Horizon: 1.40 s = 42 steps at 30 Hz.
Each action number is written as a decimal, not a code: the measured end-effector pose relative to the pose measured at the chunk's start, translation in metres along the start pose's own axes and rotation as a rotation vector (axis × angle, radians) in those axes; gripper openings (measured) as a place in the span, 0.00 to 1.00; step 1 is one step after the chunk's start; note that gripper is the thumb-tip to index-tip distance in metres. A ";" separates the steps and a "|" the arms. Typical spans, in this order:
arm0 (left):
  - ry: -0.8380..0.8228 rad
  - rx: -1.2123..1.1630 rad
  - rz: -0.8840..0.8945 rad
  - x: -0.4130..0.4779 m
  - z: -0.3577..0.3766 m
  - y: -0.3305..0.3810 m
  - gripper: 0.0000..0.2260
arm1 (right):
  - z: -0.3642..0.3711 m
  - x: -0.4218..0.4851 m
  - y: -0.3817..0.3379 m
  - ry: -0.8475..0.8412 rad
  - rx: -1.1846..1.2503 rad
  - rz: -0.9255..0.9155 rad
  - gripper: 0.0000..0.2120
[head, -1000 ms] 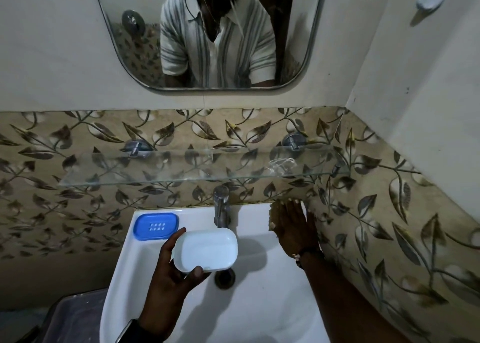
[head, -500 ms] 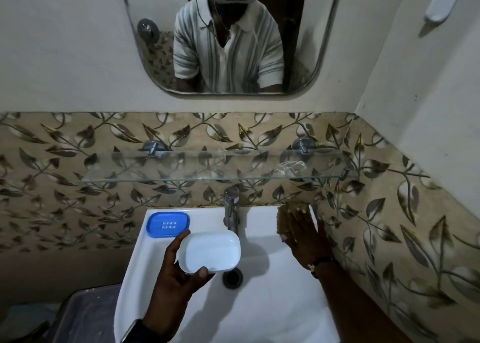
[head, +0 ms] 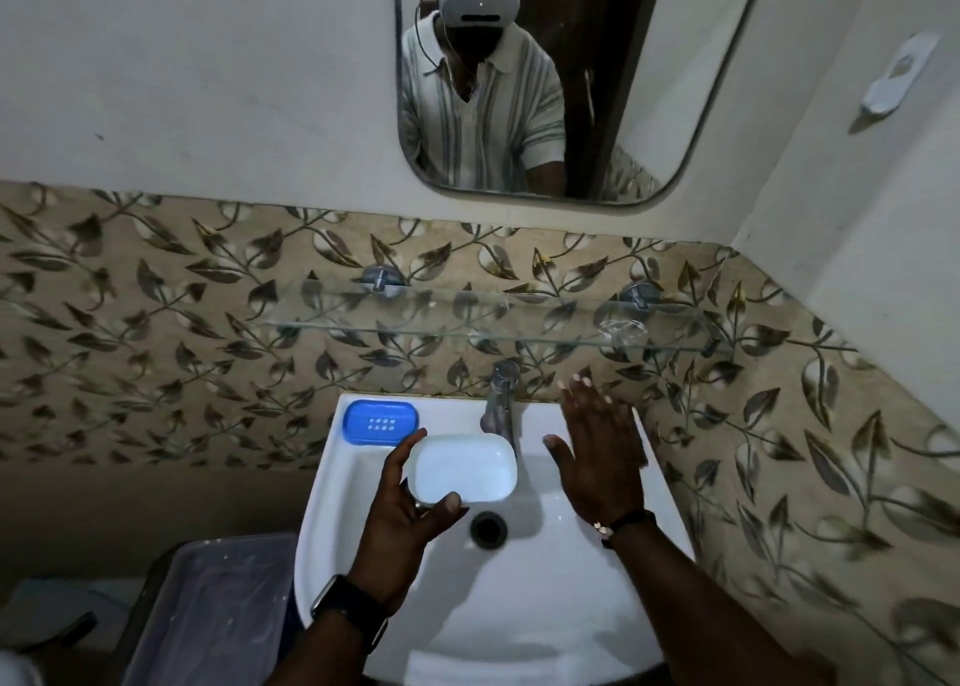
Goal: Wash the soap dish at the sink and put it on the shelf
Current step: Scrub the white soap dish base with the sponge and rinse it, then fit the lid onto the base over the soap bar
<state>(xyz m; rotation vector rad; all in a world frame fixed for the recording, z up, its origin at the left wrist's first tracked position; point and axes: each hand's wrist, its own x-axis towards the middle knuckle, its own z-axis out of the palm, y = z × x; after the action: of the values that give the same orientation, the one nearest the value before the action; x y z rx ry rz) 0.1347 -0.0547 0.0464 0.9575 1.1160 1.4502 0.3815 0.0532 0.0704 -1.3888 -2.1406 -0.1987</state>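
Fingers (head: pixel 405 451) of the left hand (head: pixel 405 524), above the white ceramic sink (head: pixel 332 483), curl round a white oval plastic soap dish (head: pixel 462 470), long axis nine-to-three; the flat, empty right hand (head: pixel 597 457) at its three o'clock lies near the chrome tap (head: pixel 501 399) at one.

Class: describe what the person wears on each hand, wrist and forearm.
Both forearms are bare; no gloves. Behind the left hand sits a black watch on a wide strap. Behind the right hand is a thin dark bracelet with pale beads.
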 end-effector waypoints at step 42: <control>0.342 0.073 0.003 -0.033 -0.151 -0.021 0.40 | 0.180 0.061 -0.176 -0.688 -0.208 -0.216 0.26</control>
<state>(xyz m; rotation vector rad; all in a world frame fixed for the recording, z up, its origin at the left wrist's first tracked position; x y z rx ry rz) 0.0012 -0.1096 -0.0124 0.7774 1.4234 1.6248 0.1402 0.0976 -0.0132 -1.4840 -2.9101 -0.0202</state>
